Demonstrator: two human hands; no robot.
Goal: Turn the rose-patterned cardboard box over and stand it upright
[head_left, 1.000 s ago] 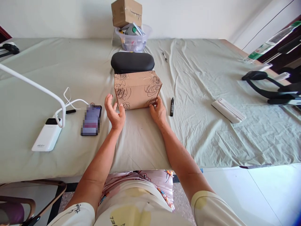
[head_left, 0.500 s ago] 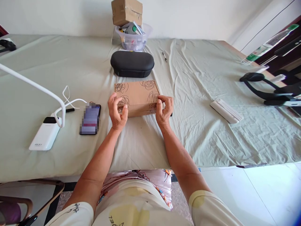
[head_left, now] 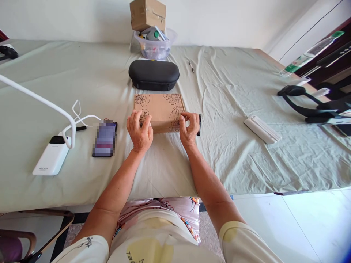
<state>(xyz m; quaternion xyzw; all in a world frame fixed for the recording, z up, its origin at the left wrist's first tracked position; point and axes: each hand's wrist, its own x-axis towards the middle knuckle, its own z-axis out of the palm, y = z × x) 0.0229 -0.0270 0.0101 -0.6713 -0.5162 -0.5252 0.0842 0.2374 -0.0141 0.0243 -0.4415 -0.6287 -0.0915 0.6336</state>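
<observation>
A brown cardboard box (head_left: 161, 107) with black scribbled circles drawn near its corners lies closed on the cloth in front of me. My left hand (head_left: 140, 131) is curled around its front left corner, fingers bent over the top and side, thumb by the front. At the front right corner, my right hand (head_left: 189, 128) pinches the box's edge between thumb and bent fingers. A black pen-like object (head_left: 199, 125) lies just right of that hand, partly hidden by it. Behind the box sits a black zippered case (head_left: 154, 74).
Left of the box are a phone (head_left: 104, 139) and a white power bank (head_left: 52, 156) with a cable. To the right lie a pale flat device (head_left: 262, 129) and a black headset (head_left: 301, 104). A pen (head_left: 191, 67) and a plastic basket (head_left: 156, 47) are farther back on the tablecloth (head_left: 227, 157).
My left hand has turned inward, its fingers drawn closer over the box corner. My right hand has shifted slightly left, uncovering more of the black pen-like object.
</observation>
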